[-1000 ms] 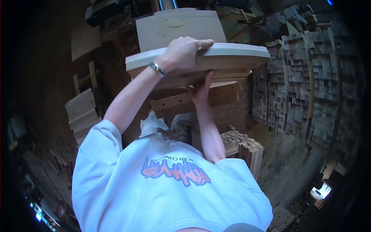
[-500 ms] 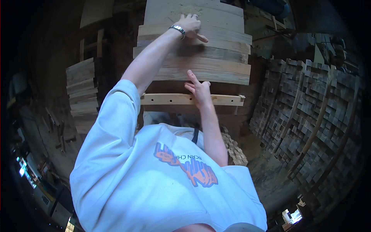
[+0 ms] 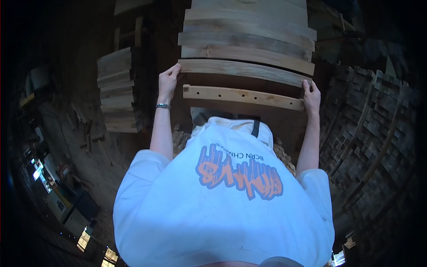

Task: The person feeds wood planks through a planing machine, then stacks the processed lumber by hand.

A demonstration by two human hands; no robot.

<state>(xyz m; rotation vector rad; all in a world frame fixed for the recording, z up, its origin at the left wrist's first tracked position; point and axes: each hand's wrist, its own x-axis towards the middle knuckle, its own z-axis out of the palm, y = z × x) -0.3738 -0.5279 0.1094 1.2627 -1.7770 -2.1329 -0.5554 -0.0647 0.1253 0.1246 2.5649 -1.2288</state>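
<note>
**Two hands at the ends of a curved plank**

The person is standing over a stack of curved planks (image 3: 247,33) and is holding the nearest plank (image 3: 242,70) at both ends. The left hand (image 3: 168,82) is gripping the plank's left end, fingers curling up over its edge and the thumb lying along the side; a watch (image 3: 163,106) is sitting on that wrist. The right hand (image 3: 311,95) is pressing against the plank's right end, fingers pointing up along the end face. Whether that grip is closing fully around the wood I cannot tell, as the fingertips are merging with the plank's edge. So the plank is spanning the whole gap between the two grips, lying crosswise in front of the person, slightly bowed, with its right end dipping lower than its left.

Just below it, a narrower wooden strip with a row of holes (image 3: 242,97) is running almost parallel, between the hands and close beneath the held plank; neither hand is plainly touching it. Further planks are lying stepped one behind another above the held one. To the left, a second pile of boards (image 3: 116,91) is standing well apart from the left hand. To the right, a wall of stacked wood blocks (image 3: 369,129) is filling the dim background. The person's white printed shirt (image 3: 231,196) is taking up the lower view.
</note>
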